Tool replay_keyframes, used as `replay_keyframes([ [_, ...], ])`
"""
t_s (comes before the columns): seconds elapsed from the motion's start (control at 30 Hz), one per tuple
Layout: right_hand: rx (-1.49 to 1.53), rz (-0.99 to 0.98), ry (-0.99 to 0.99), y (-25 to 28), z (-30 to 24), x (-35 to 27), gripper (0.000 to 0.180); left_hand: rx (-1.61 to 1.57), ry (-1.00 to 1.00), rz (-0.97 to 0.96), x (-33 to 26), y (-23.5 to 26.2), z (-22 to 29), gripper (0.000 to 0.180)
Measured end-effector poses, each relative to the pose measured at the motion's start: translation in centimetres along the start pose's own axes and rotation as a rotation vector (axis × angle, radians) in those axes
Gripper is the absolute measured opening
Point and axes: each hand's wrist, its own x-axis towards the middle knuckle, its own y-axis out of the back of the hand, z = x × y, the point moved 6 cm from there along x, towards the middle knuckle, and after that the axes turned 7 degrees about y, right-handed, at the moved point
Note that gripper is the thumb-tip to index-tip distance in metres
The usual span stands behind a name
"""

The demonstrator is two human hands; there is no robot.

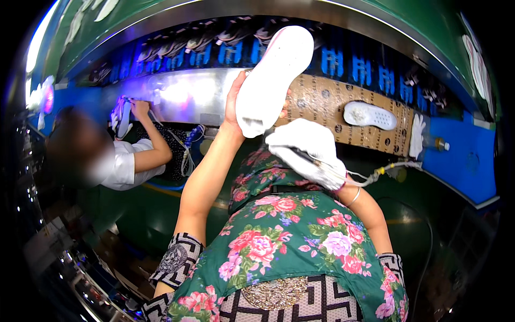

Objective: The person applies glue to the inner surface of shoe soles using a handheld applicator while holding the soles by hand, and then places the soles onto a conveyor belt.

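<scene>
A white shoe sole [276, 75] is held up in front of me, its long flat face toward me and its toe end pointing away. My left hand [236, 104] is bare and grips it from beneath, thumb along the left edge and fingertips showing at the right edge. Just below and right of its heel, my right hand [308, 150] wears a white knit glove with curled fingers. Something dark and narrow shows against the glove, and a pale thin hose [370, 180] with yellow fittings runs off from that hand; what the fingers hold is mostly hidden.
Another white sole [370, 115] lies on the cardboard-covered bench [316, 102]. A spare white glove [417, 137] and a clear bottle [437, 143] are at its right end. Dark shoes [236, 32] sit on blue racks [332, 63] behind. At left, a co-worker [129, 161] handles a shoe part.
</scene>
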Motion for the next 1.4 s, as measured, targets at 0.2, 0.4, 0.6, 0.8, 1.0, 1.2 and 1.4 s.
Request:
replay_keyframes([
  [0.2,0.438,0.232,-0.465,-0.2,2.4,0.8,0.01,-0.056,0.023,-0.158,-0.2,-1.6,2.2,0.085],
  [0.4,0.972,0.247,-0.567,1.0,2.2,0.8,0.013,0.204,-0.124,-0.204,-1.3,-1.8,5.2,0.096],
  [0.6,1.019,0.597,-0.518,3.2,6.5,-3.4,0.011,0.585,-0.25,-0.401,-2.0,-9.5,10.1,0.116],
  [0.8,1.029,0.68,-0.655,-0.5,8.3,-3.7,0.014,0.073,-0.405,-0.319,7.3,-12.3,19.4,0.086],
  [1.0,0.952,0.683,-0.737,-1.1,8.7,-4.7,0.016,-0.263,-0.278,-0.106,8.1,-12.1,16.2,0.082],
  [1.2,0.967,0.714,-0.743,-1.0,9.4,-4.9,0.016,1.644,-1.259,0.891,3.9,-13.4,21.9,0.081],
  [1.4,0.953,0.671,-0.68,-1.7,9.1,-4.1,0.017,1.978,-1.181,0.793,7.5,-15.6,23.5,0.103],
])
